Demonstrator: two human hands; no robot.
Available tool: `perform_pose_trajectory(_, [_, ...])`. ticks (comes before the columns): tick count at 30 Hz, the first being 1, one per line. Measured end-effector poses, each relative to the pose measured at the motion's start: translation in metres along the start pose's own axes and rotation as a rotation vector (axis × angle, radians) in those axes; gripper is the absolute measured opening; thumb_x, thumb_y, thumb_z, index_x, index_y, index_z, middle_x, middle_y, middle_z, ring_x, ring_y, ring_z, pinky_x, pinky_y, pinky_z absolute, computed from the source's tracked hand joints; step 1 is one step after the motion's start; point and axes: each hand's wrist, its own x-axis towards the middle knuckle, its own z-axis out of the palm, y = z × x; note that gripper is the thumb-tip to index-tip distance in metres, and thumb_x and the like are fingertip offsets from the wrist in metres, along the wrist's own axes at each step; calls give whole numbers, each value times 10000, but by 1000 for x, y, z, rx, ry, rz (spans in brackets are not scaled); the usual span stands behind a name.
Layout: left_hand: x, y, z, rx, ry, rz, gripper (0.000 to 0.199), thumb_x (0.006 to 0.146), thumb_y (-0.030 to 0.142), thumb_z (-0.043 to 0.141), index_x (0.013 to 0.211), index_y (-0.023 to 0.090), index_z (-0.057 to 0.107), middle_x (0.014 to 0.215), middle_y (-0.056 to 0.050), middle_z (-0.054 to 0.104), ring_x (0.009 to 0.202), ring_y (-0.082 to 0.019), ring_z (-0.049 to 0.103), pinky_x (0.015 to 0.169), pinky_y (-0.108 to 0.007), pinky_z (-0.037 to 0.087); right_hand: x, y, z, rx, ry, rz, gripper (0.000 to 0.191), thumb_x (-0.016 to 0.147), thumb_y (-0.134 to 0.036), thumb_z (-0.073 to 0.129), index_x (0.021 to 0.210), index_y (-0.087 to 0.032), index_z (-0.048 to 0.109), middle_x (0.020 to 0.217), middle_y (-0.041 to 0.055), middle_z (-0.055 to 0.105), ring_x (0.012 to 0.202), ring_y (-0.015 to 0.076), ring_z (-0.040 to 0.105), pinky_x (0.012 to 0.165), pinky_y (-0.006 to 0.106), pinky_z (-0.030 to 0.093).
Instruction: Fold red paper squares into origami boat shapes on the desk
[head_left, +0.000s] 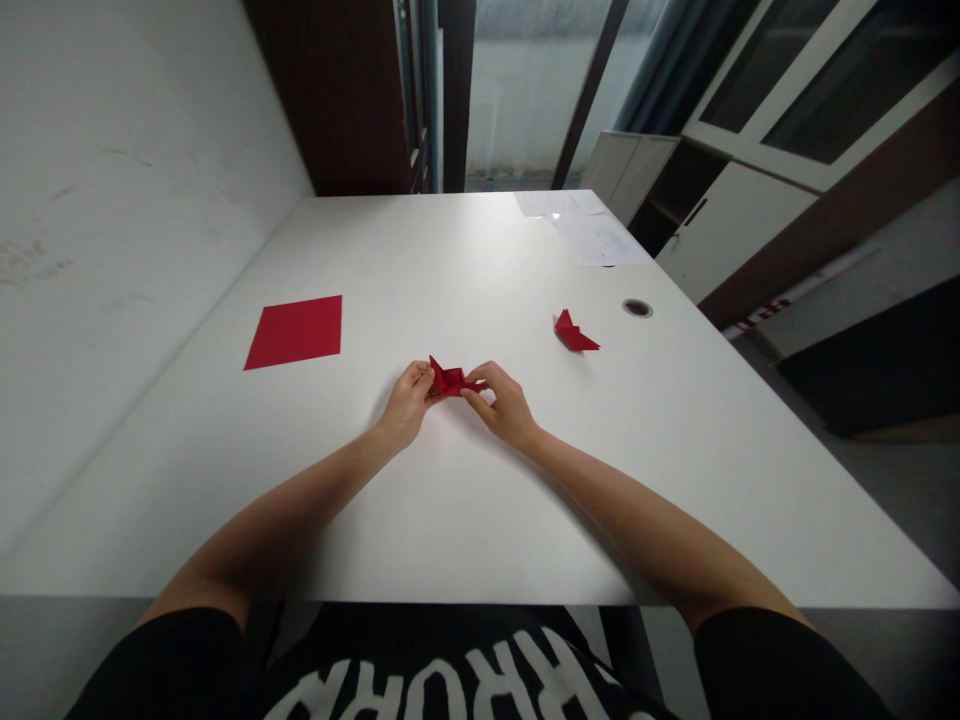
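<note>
A folded red paper piece [451, 381] is held between both hands over the middle of the white table. My left hand [409, 402] pinches its left end, beside a pointed tip that sticks up. At the right end, my right hand [502, 402] grips the paper between thumb and fingers. Another folded red paper shape [574, 332], with pointed ends, lies on the table to the right of my hands. Farther left, a flat red paper sheet [296, 332] rests on the tabletop.
White papers [592, 232] lie at the far right of the white table [465, 520]. A round cable hole [637, 308] is near the right edge. A wall [135, 200] borders the table's left side, and cabinets [735, 225] stand beyond at the right.
</note>
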Motion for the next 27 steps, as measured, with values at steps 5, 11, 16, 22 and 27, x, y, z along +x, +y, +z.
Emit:
perform_pose_trajectory(5, [0, 1, 0, -20, 30, 15, 410, 844, 528, 751, 937, 195, 530, 927, -24, 715, 839, -161, 693, 873, -357, 536, 0, -1, 1, 32, 21, 64, 118, 981, -336, 576, 950, -221, 574, 920, 38, 606, 801, 163, 610, 630, 283, 554])
perform_pose_trajectory(11, [-2, 3, 1, -66, 73, -18, 377, 857, 486, 752, 937, 212, 506, 1008, -40, 733, 824, -161, 707, 805, -310, 520, -2, 1, 2, 114, 42, 209, 193, 967, -407, 599, 954, -215, 577, 922, 47, 648, 766, 165, 637, 532, 254, 516])
perform_pose_trajectory(16, [-3, 3, 2, -102, 73, -31, 354, 867, 448, 749, 931, 220, 486, 1014, -29, 726, 820, -159, 706, 803, -310, 522, -1, 0, 3, 263, 71, 247, 208, 965, -418, 616, 971, -221, 549, 1009, 57, 705, 772, 161, 679, 673, 324, 589])
perform_pose_trajectory(22, [-3, 1, 4, -66, 94, -10, 354, 884, 457, 726, 938, 224, 465, 963, -12, 717, 818, -169, 727, 839, -336, 536, 3, 11, 6, 393, 136, 356, 285, 919, -456, 675, 910, -221, 513, 856, 13, 706, 683, 155, 685, 649, 322, 570])
perform_pose_trajectory(27, [-3, -1, 4, -6, 97, 45, 362, 886, 463, 719, 945, 221, 456, 930, -12, 728, 797, -167, 735, 867, -361, 559, 7, 21, 9, 591, 142, 430, 355, 870, -486, 720, 875, -232, 471, 733, -5, 692, 677, 169, 674, 613, 315, 556])
